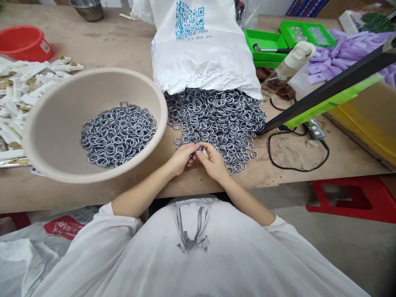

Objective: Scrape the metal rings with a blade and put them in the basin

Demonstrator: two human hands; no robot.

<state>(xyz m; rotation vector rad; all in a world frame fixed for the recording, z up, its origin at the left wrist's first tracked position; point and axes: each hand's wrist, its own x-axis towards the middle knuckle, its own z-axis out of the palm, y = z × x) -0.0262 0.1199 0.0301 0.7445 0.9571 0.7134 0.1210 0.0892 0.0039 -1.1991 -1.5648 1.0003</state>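
Note:
My left hand (183, 159) and my right hand (214, 162) meet at the front edge of a heap of grey rings (216, 117). The left fingers are closed on a dark grey ring, mostly covered by the fingertips. My right hand is pinched against the same spot, with a small pale piece (205, 153) showing between thumb and fingers; its kind cannot be made out. The heap spills from the mouth of a white plastic bag (204, 62). To the left stands a large beige basin (55, 111), and many similar rings (120, 136) lie in it.
White strips (18, 95) and a red basin (24, 43) are at far left. A black-and-green bar (328, 90) slants over the right side, near a black cable (269, 148). Behind are a bottle (287, 66), green trays (266, 39) and purple pieces (343, 53).

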